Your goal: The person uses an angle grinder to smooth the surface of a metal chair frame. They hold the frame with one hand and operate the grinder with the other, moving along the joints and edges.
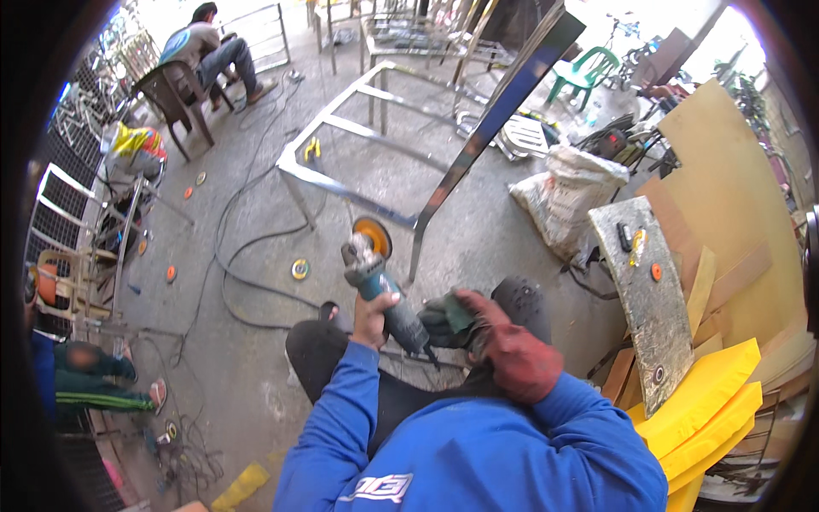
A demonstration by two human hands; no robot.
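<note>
Head view, your left hand: Your bare left hand is wrapped firmly around the body of an angle grinder, fingers closed on the casing.
Grinder: It is in front of you, above your lap, teal-bodied with a greyish metal head, tilted so the head points up and away and the tail end drops toward your right hand.
Disc: An orange disc sits on the grinder's head, near the corner of the metal frame in the picture.
Your right hand: Your right hand wears a red glove and is just beside the grinder's tail end. Dark green material shows at its fingers; you cannot tell from here whether that is part of the glove or something pinched.
Metal frame: A shiny rectangular frame stands ahead on legs, with a long polished bar slanting up from near its close corner.
Floor: A black cable loops to your left; a yellow-rimmed disc lies near it.
Right side: A white sack slumps beside a worn board bearing a small orange disc; yellow slabs lie closer to you.
Far left: Another person sits on a brown chair.
</note>
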